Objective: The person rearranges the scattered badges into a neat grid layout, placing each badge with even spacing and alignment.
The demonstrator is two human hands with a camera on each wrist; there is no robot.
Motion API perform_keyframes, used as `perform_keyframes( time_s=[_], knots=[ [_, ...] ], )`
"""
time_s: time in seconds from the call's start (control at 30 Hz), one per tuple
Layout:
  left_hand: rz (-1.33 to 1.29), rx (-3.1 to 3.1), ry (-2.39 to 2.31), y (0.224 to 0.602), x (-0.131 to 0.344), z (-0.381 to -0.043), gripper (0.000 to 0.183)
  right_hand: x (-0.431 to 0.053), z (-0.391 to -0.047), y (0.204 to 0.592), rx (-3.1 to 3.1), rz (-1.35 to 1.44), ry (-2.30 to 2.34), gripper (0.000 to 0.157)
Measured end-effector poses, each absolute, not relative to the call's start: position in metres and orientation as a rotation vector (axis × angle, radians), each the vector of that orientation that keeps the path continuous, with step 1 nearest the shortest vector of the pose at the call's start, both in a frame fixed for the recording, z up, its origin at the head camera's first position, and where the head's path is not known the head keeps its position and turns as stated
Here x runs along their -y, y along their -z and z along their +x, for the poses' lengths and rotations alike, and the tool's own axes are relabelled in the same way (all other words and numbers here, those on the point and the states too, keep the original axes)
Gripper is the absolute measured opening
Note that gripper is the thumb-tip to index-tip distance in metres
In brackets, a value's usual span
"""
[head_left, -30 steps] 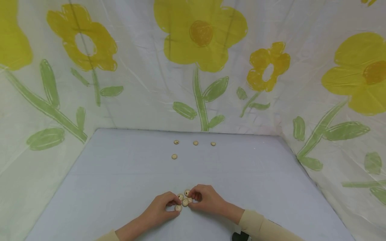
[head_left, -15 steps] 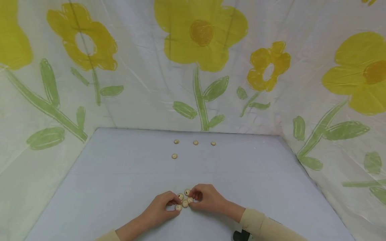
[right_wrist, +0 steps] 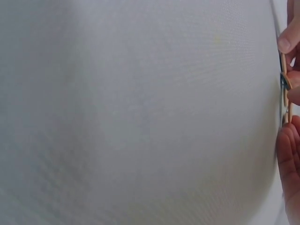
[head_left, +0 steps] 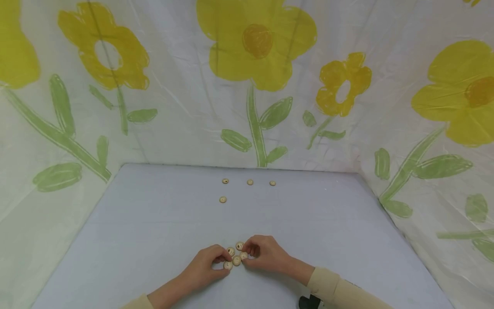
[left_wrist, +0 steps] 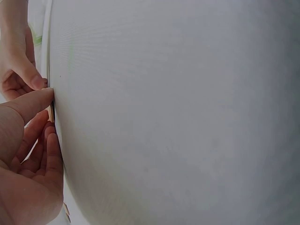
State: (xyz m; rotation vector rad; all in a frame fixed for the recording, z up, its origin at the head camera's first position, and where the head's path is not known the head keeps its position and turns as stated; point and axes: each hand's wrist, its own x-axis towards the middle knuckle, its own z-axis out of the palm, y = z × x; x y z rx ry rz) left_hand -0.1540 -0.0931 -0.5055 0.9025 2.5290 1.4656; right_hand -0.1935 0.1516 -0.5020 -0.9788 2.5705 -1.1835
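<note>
Both hands are over a cluster of several small round wooden discs with dark printed marks, near the front of the table. My left hand (head_left: 210,262) pinches the nearest disc (head_left: 228,265) between thumb and fingers. Across from it, my right hand (head_left: 266,254) has thumb and forefinger around another disc (head_left: 244,255). Between the hands lies a middle disc (head_left: 236,260); behind it are a disc (head_left: 230,251) by the left fingertips and a disc (head_left: 239,246) by the right forefinger. In the right wrist view, a tilted disc (right_wrist: 285,80) shows edge-on beside a thumb.
Farther back on the pale table (head_left: 154,206), three discs stand in a row: left (head_left: 225,181), middle (head_left: 250,182) and right (head_left: 272,183). Another disc (head_left: 223,199) lies before the left one. A flower-printed curtain (head_left: 173,128) surrounds the table. A black object (head_left: 308,301) sits below the right sleeve.
The middle disc, which overlapped the right hand's disc, has shifted slightly toward the front, and the two now show more separately. Both hands stay almost in place.
</note>
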Motion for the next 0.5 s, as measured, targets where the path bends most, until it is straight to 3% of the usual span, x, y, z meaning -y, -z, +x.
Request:
perform_keyframes(
  time_s=[0.5],
  knots=[
    [0.944,-2.538,-1.493,0.5044,0.0939,-0.1542,0.021,-0.1559,-0.2027,0.4980,-2.619,-0.951,1.181,0.017]
  ],
)
